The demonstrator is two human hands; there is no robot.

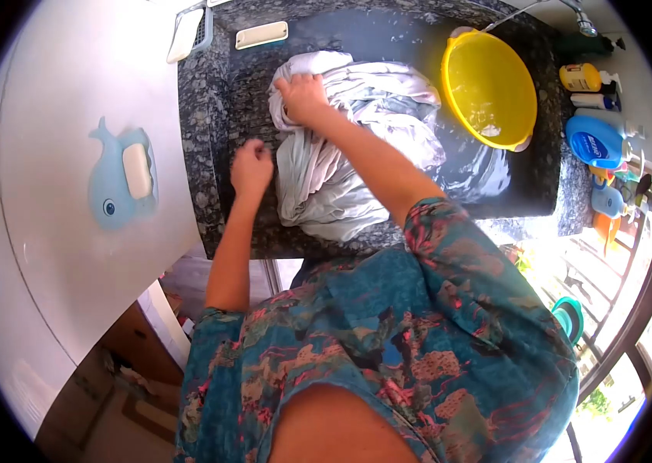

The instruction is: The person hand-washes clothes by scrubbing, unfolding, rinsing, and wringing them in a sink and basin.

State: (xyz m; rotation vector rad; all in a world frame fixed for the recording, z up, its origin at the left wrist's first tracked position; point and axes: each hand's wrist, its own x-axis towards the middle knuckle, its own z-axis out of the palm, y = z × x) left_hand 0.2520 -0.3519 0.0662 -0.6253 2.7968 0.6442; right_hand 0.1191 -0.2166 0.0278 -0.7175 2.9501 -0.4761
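Stone sink: spreading dark and speckled before the person, with water shining across its floor.
Cloth pile: lying in the sink, twisting into pale grey, white and pinkish folds.
Yellow basin: sitting inside the sink, toward its right end, just beside the cloth.
Whale-shaped holder: hanging on the white surface left of the sink.
Blue bottle: standing among other bottles along the sink's right ledge.
Right hand: resting on the cloth in the sink, its fingers bending; whether they are gripping, I cannot tell.
Left hand: hovering over the sink's left part, near the cloth, curling into a loose fist.
Cream bar: resting in the holder, left of the sink.
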